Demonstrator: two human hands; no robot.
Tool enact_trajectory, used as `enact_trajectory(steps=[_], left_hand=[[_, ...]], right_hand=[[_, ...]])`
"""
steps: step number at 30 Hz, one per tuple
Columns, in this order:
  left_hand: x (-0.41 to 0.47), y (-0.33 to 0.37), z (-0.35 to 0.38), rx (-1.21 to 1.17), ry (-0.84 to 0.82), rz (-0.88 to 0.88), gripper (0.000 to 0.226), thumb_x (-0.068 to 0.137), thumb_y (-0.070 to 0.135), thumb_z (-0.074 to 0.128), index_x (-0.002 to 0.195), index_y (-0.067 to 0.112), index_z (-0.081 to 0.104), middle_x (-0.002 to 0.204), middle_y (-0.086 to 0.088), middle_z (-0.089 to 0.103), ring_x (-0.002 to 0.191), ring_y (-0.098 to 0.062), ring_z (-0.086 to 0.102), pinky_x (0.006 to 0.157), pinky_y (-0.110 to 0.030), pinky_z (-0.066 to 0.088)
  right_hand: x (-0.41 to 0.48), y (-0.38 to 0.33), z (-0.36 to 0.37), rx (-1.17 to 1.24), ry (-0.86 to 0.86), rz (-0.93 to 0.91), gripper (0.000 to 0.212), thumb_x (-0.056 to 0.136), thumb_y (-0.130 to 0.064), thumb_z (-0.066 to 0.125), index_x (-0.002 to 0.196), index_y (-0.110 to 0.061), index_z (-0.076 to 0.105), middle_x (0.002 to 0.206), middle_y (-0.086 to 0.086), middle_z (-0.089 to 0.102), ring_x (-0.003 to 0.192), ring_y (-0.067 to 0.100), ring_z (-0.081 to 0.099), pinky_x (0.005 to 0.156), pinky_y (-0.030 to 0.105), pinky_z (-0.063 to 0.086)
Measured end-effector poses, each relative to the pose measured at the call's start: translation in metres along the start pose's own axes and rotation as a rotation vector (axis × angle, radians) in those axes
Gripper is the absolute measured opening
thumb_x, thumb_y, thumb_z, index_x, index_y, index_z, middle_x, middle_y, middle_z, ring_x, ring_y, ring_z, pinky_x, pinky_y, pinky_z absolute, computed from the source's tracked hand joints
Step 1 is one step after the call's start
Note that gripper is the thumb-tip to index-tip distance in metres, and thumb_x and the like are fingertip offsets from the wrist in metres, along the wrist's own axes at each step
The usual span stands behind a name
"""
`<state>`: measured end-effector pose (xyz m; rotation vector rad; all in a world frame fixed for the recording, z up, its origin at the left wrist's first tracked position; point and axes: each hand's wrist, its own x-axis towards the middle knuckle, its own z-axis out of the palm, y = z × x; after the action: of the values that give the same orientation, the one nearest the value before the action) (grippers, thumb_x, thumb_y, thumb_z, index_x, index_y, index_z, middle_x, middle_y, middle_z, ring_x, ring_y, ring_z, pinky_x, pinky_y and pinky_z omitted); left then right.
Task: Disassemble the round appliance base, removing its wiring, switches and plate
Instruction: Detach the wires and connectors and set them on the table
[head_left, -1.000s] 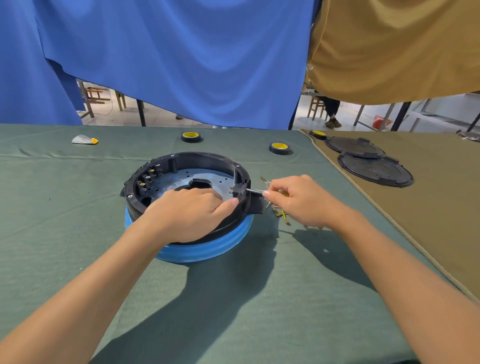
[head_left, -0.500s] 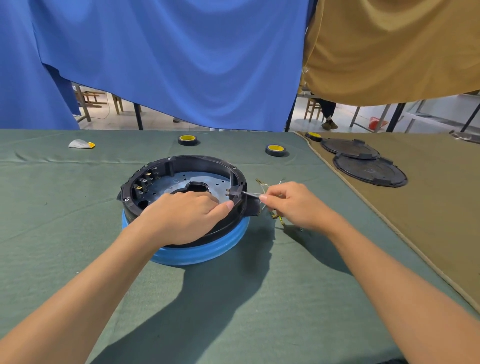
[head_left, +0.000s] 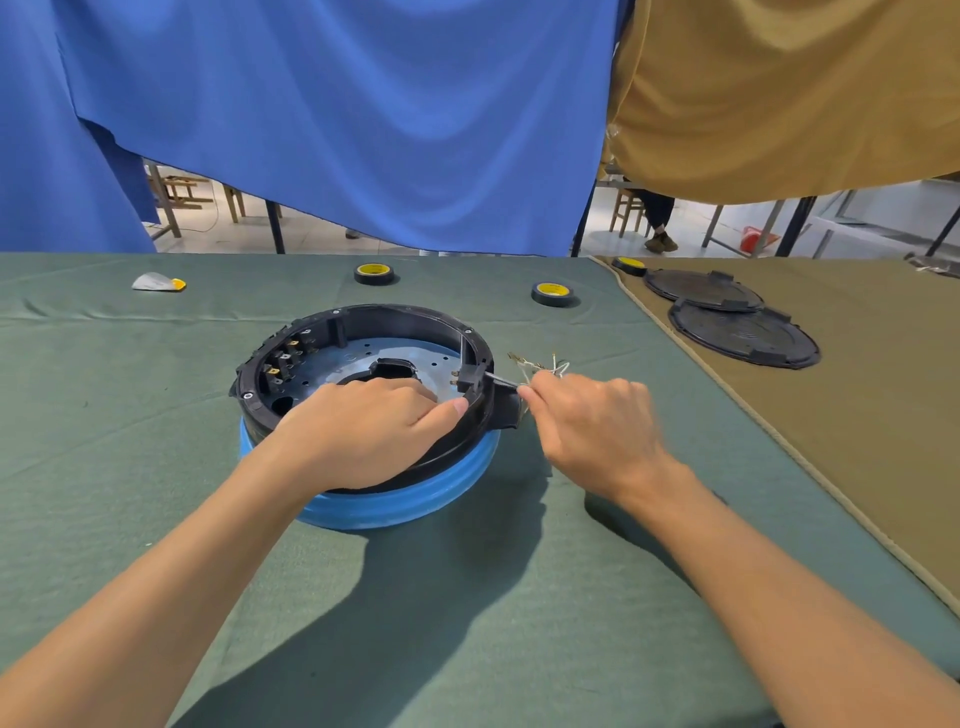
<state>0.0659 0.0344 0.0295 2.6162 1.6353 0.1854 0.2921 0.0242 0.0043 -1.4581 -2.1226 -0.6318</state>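
A crumpled white and yellow packet (head_left: 156, 283) is lying far left on the green cloth (head_left: 104, 467). Right of it, two black tape rolls (head_left: 374, 273) with yellow cores are lying flat along the far edge.

The base (head_left: 405, 312) is sitting mid-table, flat and open side up, on a ribbed blue ring (head_left: 395, 506). Being round, it is showing no long axis, but a black tab on its rim is pointing right. Its shell is glossy black plastic. Inside, a dull grey metal plate (head_left: 358, 358) with small holes and a central cut-out is lying flat. Switches (head_left: 283, 358) with brass terminals are standing along the left inner wall.

The left hand (head_left: 363, 431) is lying over the near rim and gripping the base, fingers bent down inside and thumb stretching towards the right wall. It is hiding the near part of the plate.

A small black block (head_left: 469, 376) is sitting in the right wall. From it a thin grey wire (head_left: 501, 380) is running right and slightly nearer. The right hand (head_left: 597, 421) is pinching its end between fingertips, the other fingers curling in. Loose wires (head_left: 540, 362) with brass ends are fanning out just beyond the fingers, though it is unclear whether the hand is holding them.

Far right, two round black lids (head_left: 743, 335) are overlapping on a tan cloth (head_left: 857, 441). A third tape roll is lying just left of them.
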Motion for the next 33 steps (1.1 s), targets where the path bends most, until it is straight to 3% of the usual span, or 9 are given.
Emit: enact_trajectory(steps=[4, 7, 9, 14, 18, 22, 27, 29, 33], left_hand=[[-0.001, -0.002, -0.004, -0.083, -0.001, -0.024, 0.072, 0.082, 0.075, 0.005, 0.110, 0.033, 0.057, 0.109, 0.015, 0.062, 0.103, -0.015, 0.056, 0.074, -0.038, 0.034], [-0.001, 0.001, -0.010, -0.204, -0.024, -0.061, 0.058, 0.087, 0.071, 0.023, 0.128, 0.040, 0.049, 0.122, 0.020, 0.058, 0.114, -0.012, 0.052, 0.086, -0.038, 0.037], [-0.001, 0.004, -0.017, -0.273, -0.028, -0.066, 0.057, 0.088, 0.067, 0.032, 0.134, 0.037, 0.046, 0.122, 0.021, 0.058, 0.115, -0.011, 0.052, 0.093, -0.035, 0.039], [0.019, 0.014, -0.032, -0.315, -0.003, -0.028, 0.041, 0.090, 0.052, 0.049, 0.108, 0.019, 0.065, 0.097, 0.008, 0.069, 0.095, -0.016, 0.062, 0.089, -0.037, 0.049], [0.039, 0.012, -0.025, -0.472, 0.033, -0.174, 0.047, 0.084, 0.056, 0.060, 0.092, 0.010, 0.065, 0.083, -0.007, 0.072, 0.075, -0.019, 0.064, 0.074, -0.032, 0.051], [0.054, 0.016, -0.017, -0.640, 0.007, -0.205, 0.043, 0.084, 0.047, 0.067, 0.091, 0.004, 0.069, 0.079, -0.005, 0.071, 0.069, -0.019, 0.066, 0.068, -0.030, 0.054], [0.053, 0.018, -0.006, -0.923, 0.073, -0.203, 0.016, 0.078, 0.035, 0.077, 0.076, 0.019, 0.075, 0.075, -0.003, 0.073, 0.063, -0.009, 0.063, 0.069, -0.027, 0.053], [0.053, 0.018, -0.004, -0.973, 0.100, -0.204, 0.010, 0.079, 0.029, 0.078, 0.073, 0.022, 0.072, 0.072, 0.000, 0.074, 0.064, -0.010, 0.067, 0.072, -0.025, 0.055], [0.053, 0.020, -0.004, -0.973, 0.108, -0.180, 0.011, 0.080, 0.027, 0.076, 0.081, 0.018, 0.071, 0.070, 0.000, 0.073, 0.065, -0.013, 0.068, 0.073, -0.027, 0.056]], right_hand=[[0.008, 0.000, -0.008, 0.015, -0.020, -0.037, 0.034, 0.097, -0.036, 0.044, 0.072, -0.016, 0.055, 0.058, 0.005, 0.060, 0.051, 0.038, 0.056, 0.046, 0.032, 0.035], [0.014, 0.011, -0.013, 0.187, -0.172, 0.054, 0.032, 0.098, -0.044, 0.041, 0.084, -0.022, 0.059, 0.069, 0.003, 0.064, 0.073, 0.034, 0.057, 0.062, 0.038, 0.045], [0.018, 0.010, -0.018, 0.351, -0.229, 0.126, 0.029, 0.097, -0.042, 0.047, 0.081, -0.024, 0.063, 0.063, 0.000, 0.061, 0.073, 0.029, 0.055, 0.066, 0.037, 0.046], [0.025, 0.013, -0.010, 0.735, -0.327, 0.293, 0.039, 0.096, -0.031, 0.055, 0.059, -0.019, 0.056, 0.048, -0.004, 0.046, 0.047, 0.010, 0.041, 0.052, 0.018, 0.032], [0.017, 0.013, 0.001, 0.952, -0.385, 0.405, 0.039, 0.096, -0.029, 0.057, 0.057, -0.020, 0.058, 0.054, 0.000, 0.048, 0.051, 0.013, 0.041, 0.058, 0.028, 0.035], [0.015, 0.012, 0.003, 0.985, -0.413, 0.392, 0.036, 0.095, -0.030, 0.057, 0.061, -0.017, 0.060, 0.060, 0.008, 0.048, 0.057, 0.019, 0.039, 0.061, 0.035, 0.032], [0.019, 0.024, -0.008, 0.765, -0.463, 0.347, 0.036, 0.095, -0.034, 0.056, 0.061, -0.023, 0.059, 0.052, -0.009, 0.049, 0.046, 0.002, 0.042, 0.051, 0.016, 0.032], [0.021, 0.029, -0.012, 0.688, -0.465, 0.333, 0.035, 0.095, -0.036, 0.056, 0.065, -0.019, 0.060, 0.053, -0.007, 0.048, 0.047, 0.003, 0.041, 0.051, 0.019, 0.030], [0.013, 0.020, 0.001, 0.886, -0.373, 0.416, 0.036, 0.096, -0.027, 0.056, 0.063, -0.013, 0.058, 0.054, -0.002, 0.048, 0.050, 0.009, 0.039, 0.058, 0.027, 0.034]])
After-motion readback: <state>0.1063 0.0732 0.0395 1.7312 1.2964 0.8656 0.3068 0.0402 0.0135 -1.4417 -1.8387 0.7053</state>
